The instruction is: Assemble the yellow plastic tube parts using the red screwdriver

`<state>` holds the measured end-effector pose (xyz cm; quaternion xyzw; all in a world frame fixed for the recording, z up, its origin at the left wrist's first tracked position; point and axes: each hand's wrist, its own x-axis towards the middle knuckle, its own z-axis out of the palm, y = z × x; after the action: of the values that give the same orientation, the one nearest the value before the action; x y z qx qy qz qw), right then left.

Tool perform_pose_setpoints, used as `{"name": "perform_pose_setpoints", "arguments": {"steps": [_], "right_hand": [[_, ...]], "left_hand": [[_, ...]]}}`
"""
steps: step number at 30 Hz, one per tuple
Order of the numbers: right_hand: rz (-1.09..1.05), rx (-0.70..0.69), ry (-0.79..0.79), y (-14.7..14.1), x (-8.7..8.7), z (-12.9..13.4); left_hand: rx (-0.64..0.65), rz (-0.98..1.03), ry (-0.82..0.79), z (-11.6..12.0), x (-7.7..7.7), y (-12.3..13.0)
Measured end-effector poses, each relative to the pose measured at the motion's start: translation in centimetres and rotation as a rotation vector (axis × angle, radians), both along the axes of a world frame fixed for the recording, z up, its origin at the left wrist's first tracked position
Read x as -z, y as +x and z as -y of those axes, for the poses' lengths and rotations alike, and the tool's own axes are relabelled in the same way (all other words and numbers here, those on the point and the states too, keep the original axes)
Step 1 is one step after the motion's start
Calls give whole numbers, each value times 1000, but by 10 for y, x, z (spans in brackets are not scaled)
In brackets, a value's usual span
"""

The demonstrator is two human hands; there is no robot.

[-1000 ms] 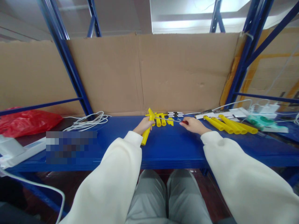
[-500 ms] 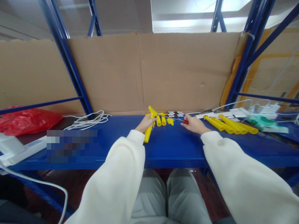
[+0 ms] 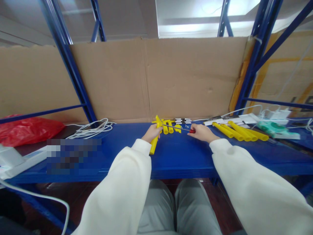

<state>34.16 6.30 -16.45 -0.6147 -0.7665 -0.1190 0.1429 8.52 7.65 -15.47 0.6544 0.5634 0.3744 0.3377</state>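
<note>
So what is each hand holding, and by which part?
The left hand holds a yellow tubular piece around its middle; the right hand holds a screwdriver by its red handle.

At the left of the blue counter [image 3: 183, 156] a red bag [image 3: 31, 131] lies behind a white power strip [image 3: 34, 154], with a looped white cable [image 3: 100, 128] beside the bag near a blue post [image 3: 73, 71], while cardboard [image 3: 195, 78] stands along the back and, at the far right, a green object [image 3: 275, 129] sits just in front of white plugs [image 3: 278, 114].
</note>
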Motion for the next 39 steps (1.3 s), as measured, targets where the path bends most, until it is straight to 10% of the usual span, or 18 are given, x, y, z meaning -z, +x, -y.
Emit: {"name": "perform_pose_setpoints", "arguments": {"steps": [39], "right_hand": [[8,-64,-67,-3,-1,6]], "left_hand": [[7,-79,-57,-3,6,-4]]}}
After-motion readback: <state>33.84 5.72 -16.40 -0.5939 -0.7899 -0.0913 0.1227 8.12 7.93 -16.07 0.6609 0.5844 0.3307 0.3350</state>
